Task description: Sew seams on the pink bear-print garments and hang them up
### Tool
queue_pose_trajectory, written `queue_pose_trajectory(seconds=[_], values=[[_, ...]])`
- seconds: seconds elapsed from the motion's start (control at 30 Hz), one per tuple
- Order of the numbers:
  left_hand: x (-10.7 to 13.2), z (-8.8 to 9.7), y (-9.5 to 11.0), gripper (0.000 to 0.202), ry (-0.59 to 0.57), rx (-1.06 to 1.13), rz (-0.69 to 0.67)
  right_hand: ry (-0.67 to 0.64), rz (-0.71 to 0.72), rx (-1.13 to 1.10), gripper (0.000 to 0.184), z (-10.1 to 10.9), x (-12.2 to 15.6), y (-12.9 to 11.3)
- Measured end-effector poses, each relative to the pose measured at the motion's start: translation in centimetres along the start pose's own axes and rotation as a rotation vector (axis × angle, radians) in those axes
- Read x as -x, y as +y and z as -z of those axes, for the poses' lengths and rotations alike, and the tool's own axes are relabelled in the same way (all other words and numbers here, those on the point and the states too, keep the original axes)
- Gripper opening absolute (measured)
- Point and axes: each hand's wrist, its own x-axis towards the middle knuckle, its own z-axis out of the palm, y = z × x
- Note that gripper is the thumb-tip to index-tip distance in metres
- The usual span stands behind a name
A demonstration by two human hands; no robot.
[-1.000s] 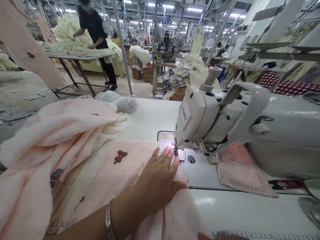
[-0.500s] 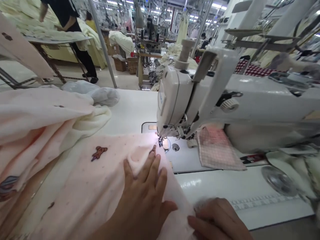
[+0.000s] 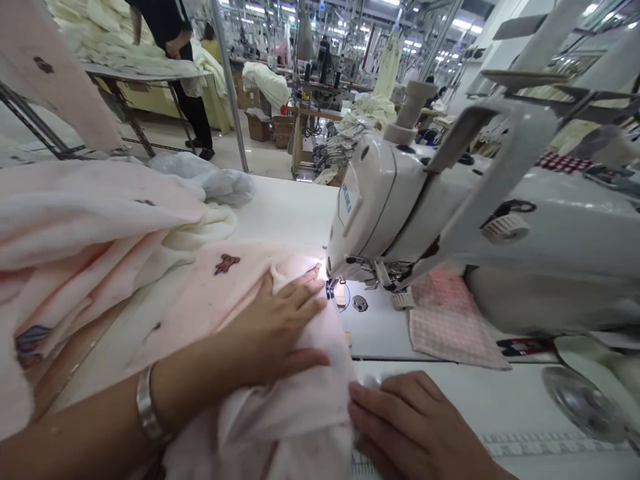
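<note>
Pink printed fabric (image 3: 310, 360) lies on the sewing table, its front edge by the presser foot (image 3: 330, 288) of a white sewing machine (image 3: 370, 200). My left hand (image 3: 280, 320) rests flat on the fabric with fingers apart, fingertips just left of the lit needle area. A small fold of cloth rises beside its fingers. My right hand (image 3: 410, 420), nearer to me, has thumb and fingers closed at the right edge of the same fabric. The needle tip itself is too small to make out.
A pink checked cloth piece (image 3: 445, 320) lies under the machine arm. Red-and-black snips (image 3: 525, 347) and a round metal dish (image 3: 580, 400) are to the right. More pink fabric (image 3: 90, 220) is heaped at the left. A person (image 3: 170, 40) stands at a table beyond.
My left hand has swung so its forearm comes in from the left, and the fabric has bunched up below it. My right hand has drawn slightly left along the fabric edge. The view has shifted.
</note>
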Motion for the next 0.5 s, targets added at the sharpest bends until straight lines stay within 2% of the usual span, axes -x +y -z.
queue_pose_trajectory(seconds=[0.17,0.27,0.4,0.5], values=[[-2.6,0.8,-4.3,0.057,0.016,0.021,-0.102,0.028,-0.003,-0.084,0.021,-0.9,-3.0,1.8],[-4.1,1.1,-6.3,0.057,0.032,0.014,-0.151,-0.003,-0.064,-0.119,0.02,-1.6,-4.5,3.1],[-6.2,1.7,-8.6,0.063,-0.001,-0.057,-0.163,-0.075,-0.156,-0.08,0.026,-2.9,-5.7,4.8],[-7.7,2.1,-10.0,0.061,-0.02,-0.128,-0.124,-0.064,-0.186,-0.046,0.026,-3.8,-6.1,5.6]])
